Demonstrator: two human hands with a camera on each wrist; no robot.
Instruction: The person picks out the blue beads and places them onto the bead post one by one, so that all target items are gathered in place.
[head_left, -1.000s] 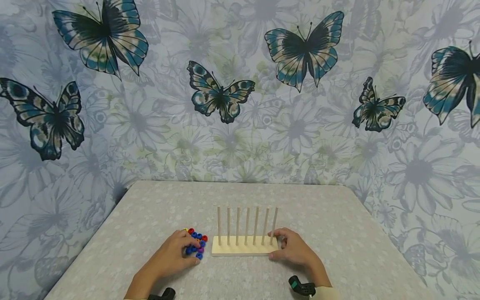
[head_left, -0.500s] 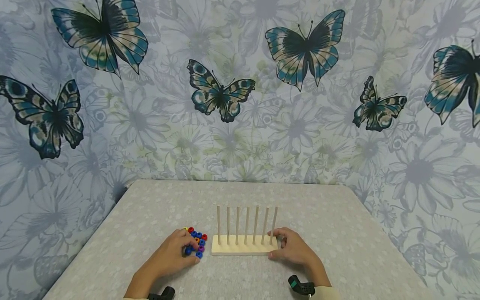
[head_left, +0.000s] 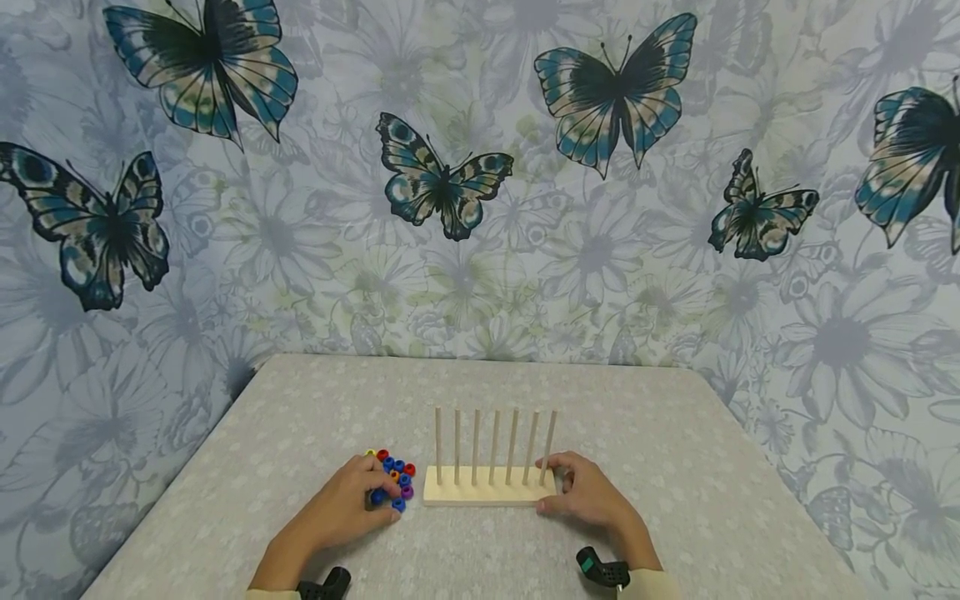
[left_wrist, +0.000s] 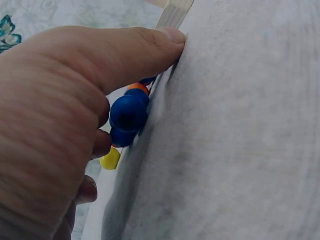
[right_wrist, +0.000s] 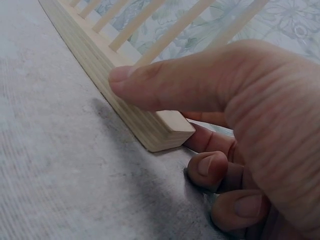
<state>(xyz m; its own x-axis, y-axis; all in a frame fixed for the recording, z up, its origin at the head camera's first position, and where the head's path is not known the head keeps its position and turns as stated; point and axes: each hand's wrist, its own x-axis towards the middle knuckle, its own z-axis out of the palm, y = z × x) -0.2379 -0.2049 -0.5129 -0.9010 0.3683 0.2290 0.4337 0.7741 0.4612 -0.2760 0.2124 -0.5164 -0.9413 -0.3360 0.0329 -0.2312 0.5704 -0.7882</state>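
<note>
A wooden stand point(head_left: 489, 498) with a row of several upright bare pegs is on the table in the head view. My right hand point(head_left: 588, 496) grips its right end, thumb on the front edge and fingers round the back, as the right wrist view shows on the wooden base point(right_wrist: 165, 131). To the left of the stand lies a loose cluster of small beads, among them a red bead point(head_left: 409, 469), a purple bead point(head_left: 407, 492) and a blue bead point(head_left: 399, 505). Beside them my left hand point(head_left: 348, 504) rests cupped, partly covering some. The left wrist view shows a yellow bead point(left_wrist: 110, 159) near its fingers.
A pale patterned cloth covers the table point(head_left: 600, 392), which runs back to a wall point(head_left: 480, 283) papered with flowers and butterflies. Each wrist carries a black strap device, such as the right wristband point(head_left: 602, 568).
The head view has tilted slightly. A few beads by the left fingers have shifted a little, the purple one slightly rightward. The right hand and the stand keep their places.
</note>
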